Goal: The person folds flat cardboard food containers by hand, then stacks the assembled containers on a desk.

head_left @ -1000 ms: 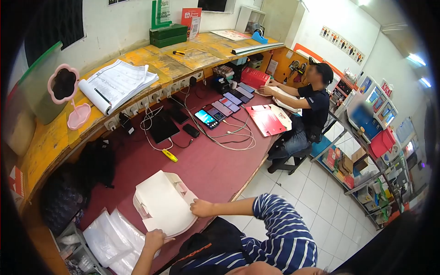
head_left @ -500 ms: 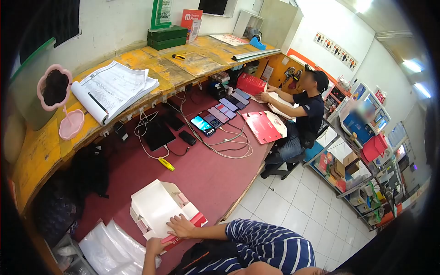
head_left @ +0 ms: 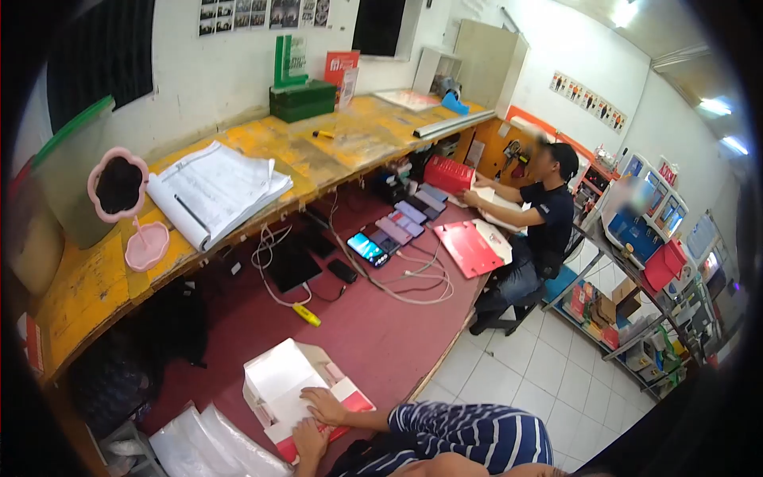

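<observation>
A white and red carton (head_left: 282, 375), partly folded with raised side flaps, lies on the dark red table near me. My right hand (head_left: 324, 405) rests on its inner face with the fingers spread. Just to the left of it, my left hand (head_left: 310, 439) lies on the red front edge of the carton, its fingers apart. Clear plastic bags (head_left: 208, 445) are at the table's lower left, beside the carton.
A yellow highlighter (head_left: 306, 315), a tablet (head_left: 292, 269), cables and several phones (head_left: 368, 248) lie beyond the carton. A seated co-worker (head_left: 548, 207) handles another carton near a flat red one (head_left: 470, 248). Papers (head_left: 218, 191) and a pink mirror (head_left: 119, 187) stand on the yellow shelf.
The view has shifted, so the scene sits lower and further right. My left hand has moved from the carton's front left corner onto its red edge, closer to my right hand.
</observation>
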The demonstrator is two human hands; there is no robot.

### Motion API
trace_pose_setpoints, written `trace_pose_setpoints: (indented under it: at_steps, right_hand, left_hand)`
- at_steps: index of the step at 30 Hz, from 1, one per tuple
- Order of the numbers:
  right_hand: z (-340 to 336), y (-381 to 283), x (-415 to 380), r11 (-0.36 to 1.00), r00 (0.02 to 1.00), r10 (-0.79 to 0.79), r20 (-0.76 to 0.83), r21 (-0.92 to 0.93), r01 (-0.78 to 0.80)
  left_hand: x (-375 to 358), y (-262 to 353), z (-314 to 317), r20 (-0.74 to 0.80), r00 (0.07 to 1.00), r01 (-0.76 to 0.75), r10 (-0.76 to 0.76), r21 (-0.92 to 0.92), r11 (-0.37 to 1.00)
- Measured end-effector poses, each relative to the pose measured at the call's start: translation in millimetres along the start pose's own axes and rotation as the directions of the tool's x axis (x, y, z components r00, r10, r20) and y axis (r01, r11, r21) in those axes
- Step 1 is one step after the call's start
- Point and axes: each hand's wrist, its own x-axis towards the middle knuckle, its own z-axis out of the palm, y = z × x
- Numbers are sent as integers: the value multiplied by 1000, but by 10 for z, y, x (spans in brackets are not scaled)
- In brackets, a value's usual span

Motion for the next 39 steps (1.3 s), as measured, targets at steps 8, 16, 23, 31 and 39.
trace_pose_setpoints:
  at_steps: [8,16,23,31,39]
  right_hand:
    - [-339,1043,147,757,723,-646,246,328,565]
    - [-1455,227,-95,744,649,-546,529,-50,667]
    - [-1155,465,-116,855,896,-436,83,349,384]
    - [-938,757,-357,827,987,96,131,541,-152]
    - [-926,451,-464,687,819,572,48,518,-510]
  left_hand:
    - [60,90,-150,-50,998,35,-34,18,999]
    - [-32,138,-1125,339,939,124,-54,-188,974]
    - [-35,95,-1267,529,846,342,-72,-433,834]
    - [385,-658,-1326,400,902,127,162,-603,787]
    - [-185,-1376,-621,170,922,-311,348,-210,927]
